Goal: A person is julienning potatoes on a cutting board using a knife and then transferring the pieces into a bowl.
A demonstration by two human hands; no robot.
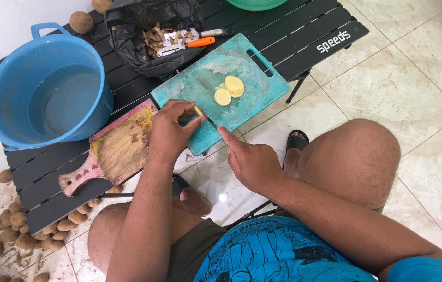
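My left hand [171,130] presses a small piece of peeled potato [198,111] onto the near corner of a teal cutting board [255,86]. My right hand [249,162] grips a knife [208,119], its forefinger laid along the spine and the blade against the potato piece. Round yellow potato slices [230,90] lie in the middle of the board.
A blue tub of water [49,89] stands at the left of the black slatted table [304,31]. A worn wooden board [114,149] lies beside the teal one. A black bag of peelings [148,36] holds an orange peeler [201,42]. Unpeeled potatoes [15,230] are scattered on the tiled floor.
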